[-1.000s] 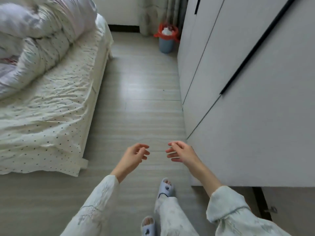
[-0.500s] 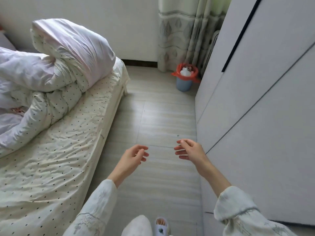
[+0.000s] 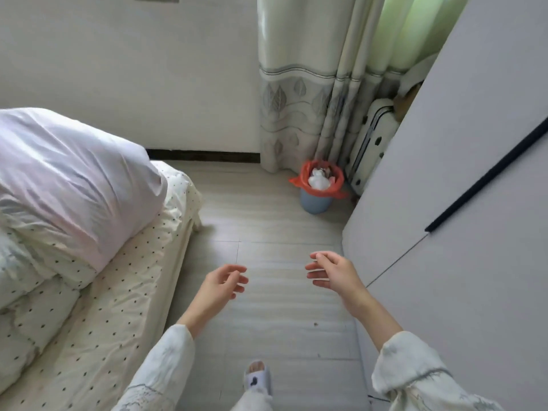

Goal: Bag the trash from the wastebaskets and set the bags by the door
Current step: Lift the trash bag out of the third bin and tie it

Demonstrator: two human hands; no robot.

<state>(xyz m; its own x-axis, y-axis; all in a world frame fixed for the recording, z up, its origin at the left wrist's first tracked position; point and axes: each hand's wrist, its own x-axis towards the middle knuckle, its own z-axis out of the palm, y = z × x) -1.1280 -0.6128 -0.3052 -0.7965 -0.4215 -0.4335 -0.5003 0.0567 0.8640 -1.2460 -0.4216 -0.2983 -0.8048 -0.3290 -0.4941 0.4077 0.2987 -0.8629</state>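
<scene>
Person is heading empty-handed toward the lined wastebasket in the far corner.

The left hand (image 3: 221,287) and right hand (image 3: 332,272) are hanging loosely spread, gripping nothing, while the blue wastebasket (image 3: 315,203) with its red bag (image 3: 305,175) is standing by the curtain (image 3: 299,114), well ahead. The heaped white trash (image 3: 318,180) (piled to the rim) is likely spilling if the bag is yanked up. No writing is showing anywhere.
</scene>
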